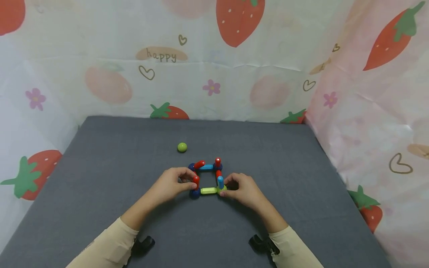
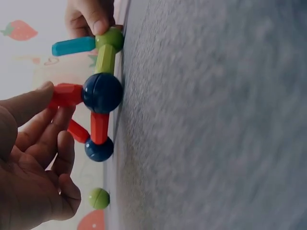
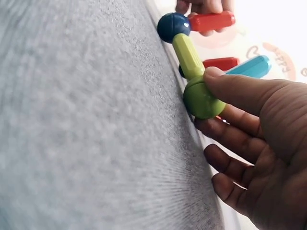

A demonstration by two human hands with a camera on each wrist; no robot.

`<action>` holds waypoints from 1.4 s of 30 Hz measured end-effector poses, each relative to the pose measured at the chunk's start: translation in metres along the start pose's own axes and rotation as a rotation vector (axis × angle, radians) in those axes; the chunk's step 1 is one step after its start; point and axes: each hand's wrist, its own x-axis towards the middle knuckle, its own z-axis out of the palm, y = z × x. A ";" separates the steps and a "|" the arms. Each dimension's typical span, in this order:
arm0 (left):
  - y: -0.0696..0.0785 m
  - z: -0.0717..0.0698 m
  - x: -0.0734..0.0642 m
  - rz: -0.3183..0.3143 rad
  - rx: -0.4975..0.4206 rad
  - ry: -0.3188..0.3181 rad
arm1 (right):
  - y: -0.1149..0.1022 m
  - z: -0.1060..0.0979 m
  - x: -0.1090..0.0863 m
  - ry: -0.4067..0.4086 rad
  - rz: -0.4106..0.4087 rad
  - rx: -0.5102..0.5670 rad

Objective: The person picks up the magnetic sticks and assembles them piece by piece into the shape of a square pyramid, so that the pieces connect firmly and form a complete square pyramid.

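Note:
A square frame of magnetic rods and balls lies flat on the table, with a rod standing on each corner. With thumb and fingertips my left hand (image 1: 171,187) pinches the upright red rod (image 2: 68,95) on the near-left dark blue ball (image 2: 102,93). My right hand (image 1: 247,191) grips the green ball (image 3: 204,99) at the near-right corner, from which a light blue rod (image 1: 220,182) rises. Between these two balls runs a yellow-green rod (image 1: 209,191). At the back, a blue rod (image 1: 206,167) links two dark blue balls, each topped by a red rod (image 1: 218,162).
A loose green ball (image 1: 182,147) sits behind the frame on the grey tablecloth (image 1: 110,156). Strawberry-print curtains (image 1: 214,67) close off the back and both sides. A black wrist mount (image 1: 143,245) hangs under the left sleeve.

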 end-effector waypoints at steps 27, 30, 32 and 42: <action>0.002 0.025 0.006 -0.022 0.011 0.104 | -0.005 0.004 -0.005 0.025 -0.053 -0.065; 0.003 0.025 0.006 -0.019 0.013 0.103 | -0.008 0.001 -0.008 0.048 -0.075 -0.053; 0.003 0.025 0.006 -0.020 0.012 0.103 | -0.010 -0.001 -0.009 0.064 -0.100 -0.029; 0.003 0.023 0.004 -0.018 -0.002 0.100 | -0.032 0.000 0.000 0.099 -0.199 -0.034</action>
